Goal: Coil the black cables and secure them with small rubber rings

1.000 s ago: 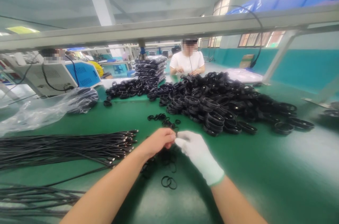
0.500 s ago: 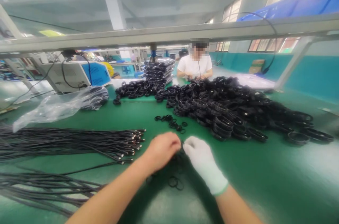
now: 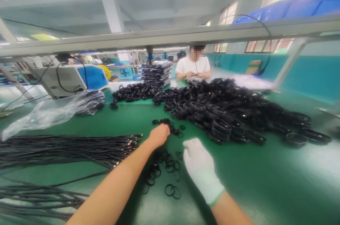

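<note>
My bare left hand is at a small cluster of black parts in the middle of the bench. Its fingers are bent and closed; anything within them is hidden. My right hand wears a white glove with a green cuff. It is to the right of the loose black rings, fingers curled together, and what they may hold cannot be made out. Several thin black rings lie scattered on the green surface between my forearms.
A large heap of coiled black cables covers the right back. Bundles of straight black cables lie at left, below a clear plastic bag. A grey and blue machine stands behind. Opposite sits a person. A shelf beam crosses overhead.
My hands were together over the rings and are now apart. The left has moved forward to the small cluster; the right stays nearly in place. The scattered rings are now more exposed.
</note>
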`<action>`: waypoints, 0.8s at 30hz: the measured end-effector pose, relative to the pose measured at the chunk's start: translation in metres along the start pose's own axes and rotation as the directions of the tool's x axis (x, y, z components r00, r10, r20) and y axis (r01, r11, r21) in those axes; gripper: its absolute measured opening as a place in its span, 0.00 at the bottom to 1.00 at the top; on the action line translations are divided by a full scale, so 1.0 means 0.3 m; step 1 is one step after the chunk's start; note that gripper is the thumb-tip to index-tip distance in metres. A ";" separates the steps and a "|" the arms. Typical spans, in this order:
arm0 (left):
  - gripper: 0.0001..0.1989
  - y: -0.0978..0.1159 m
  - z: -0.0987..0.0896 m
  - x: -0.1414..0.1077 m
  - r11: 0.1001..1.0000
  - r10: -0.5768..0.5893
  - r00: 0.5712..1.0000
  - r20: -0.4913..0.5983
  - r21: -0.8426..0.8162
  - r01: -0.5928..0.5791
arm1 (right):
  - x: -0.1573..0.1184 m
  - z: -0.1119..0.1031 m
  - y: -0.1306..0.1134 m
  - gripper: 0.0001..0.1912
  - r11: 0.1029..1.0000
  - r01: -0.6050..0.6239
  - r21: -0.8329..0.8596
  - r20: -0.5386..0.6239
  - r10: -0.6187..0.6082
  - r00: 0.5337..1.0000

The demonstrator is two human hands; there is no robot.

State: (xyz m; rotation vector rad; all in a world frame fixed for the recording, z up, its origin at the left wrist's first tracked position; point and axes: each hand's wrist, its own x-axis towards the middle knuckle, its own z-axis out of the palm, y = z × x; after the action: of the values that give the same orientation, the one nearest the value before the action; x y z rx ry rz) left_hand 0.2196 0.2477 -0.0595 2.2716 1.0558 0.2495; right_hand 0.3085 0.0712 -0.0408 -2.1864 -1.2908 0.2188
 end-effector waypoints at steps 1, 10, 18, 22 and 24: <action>0.10 -0.009 -0.013 -0.012 0.998 0.008 1.000 0.026 -0.067 -0.006 | 0.000 -0.001 -0.001 0.15 1.000 0.002 0.026 -0.013 -0.002 1.000; 0.12 0.011 -0.117 -0.240 0.770 0.107 0.964 0.243 -0.633 0.074 | -0.012 0.002 -0.012 0.16 0.893 0.013 0.449 -0.014 -0.008 1.000; 0.10 0.066 -0.077 -0.345 0.730 0.089 0.970 0.227 -0.677 0.091 | -0.020 0.016 -0.039 0.13 0.800 -0.039 0.599 0.122 -0.043 0.992; 0.05 0.031 -0.099 -0.326 0.862 0.051 0.989 0.141 -0.506 0.028 | -0.016 -0.012 -0.026 0.09 0.868 -0.038 0.495 0.098 -0.012 0.995; 0.02 0.010 -0.119 -0.298 0.934 0.038 0.990 0.133 -0.357 0.012 | -0.015 -0.017 -0.017 0.07 0.909 -0.020 0.417 0.076 -0.012 0.997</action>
State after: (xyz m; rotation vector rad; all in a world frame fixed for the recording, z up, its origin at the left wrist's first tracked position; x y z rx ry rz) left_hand 0.1477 0.1958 -0.0220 1.9382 0.8465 0.2625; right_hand 0.3045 0.0671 -0.0345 -1.8274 -1.1538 0.5351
